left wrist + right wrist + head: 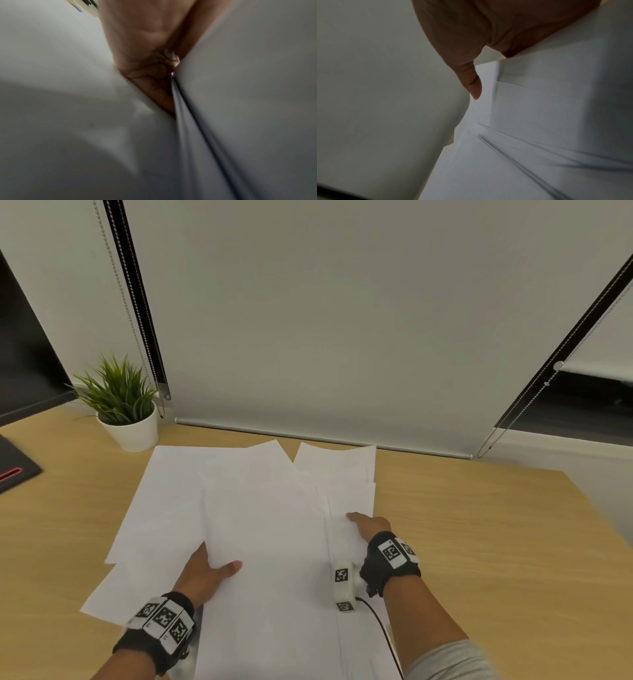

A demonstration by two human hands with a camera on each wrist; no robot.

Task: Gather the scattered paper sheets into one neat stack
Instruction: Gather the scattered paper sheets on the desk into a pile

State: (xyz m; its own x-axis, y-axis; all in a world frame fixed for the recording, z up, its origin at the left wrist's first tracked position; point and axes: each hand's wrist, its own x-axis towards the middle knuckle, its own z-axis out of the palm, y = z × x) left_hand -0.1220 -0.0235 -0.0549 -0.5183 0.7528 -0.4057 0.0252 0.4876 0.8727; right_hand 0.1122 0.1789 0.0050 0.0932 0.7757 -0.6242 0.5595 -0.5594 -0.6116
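While sheets (260,508) lie fanned mid-desk (479,525), left hand (205,573) pinches top sheet's near-left edge; right hand (371,525) grips right edges, thumb on top. You square inward evenly, avoid creasing.

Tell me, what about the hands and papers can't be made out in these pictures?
- Left hand fingers: head view, they slip under the paper sheets; only the thumb shows on top.
- Right hand fingers: head view, hidden beneath a sheet's edge.
- Sheet count: overlapping white pages merge; the wrist views are too blurred to count layers.
- Sheets' near edge: cut off by the head view's bottom border.
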